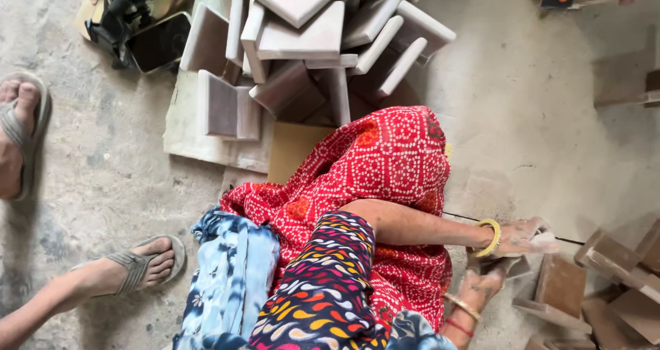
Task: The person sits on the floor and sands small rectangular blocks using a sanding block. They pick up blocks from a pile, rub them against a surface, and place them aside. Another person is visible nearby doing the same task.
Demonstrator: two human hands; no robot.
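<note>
hands: our right hand [524, 234] presses a pale pad [546, 240] flat on a wood piece [512, 266] at our right foot | left hand unseen | handling: we judge wood stiff, light, dusty; grip by edges

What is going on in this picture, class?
A person in a red patterned cloth sits on a dusty concrete floor. The right hand, with a yellow bangle on its wrist, presses a small pale piece down; the left hand rests just below it, beside brown L-shaped pieces. A heap of pale L-shaped pieces lies ahead. Another person's sandalled feet stand nearby.
</note>
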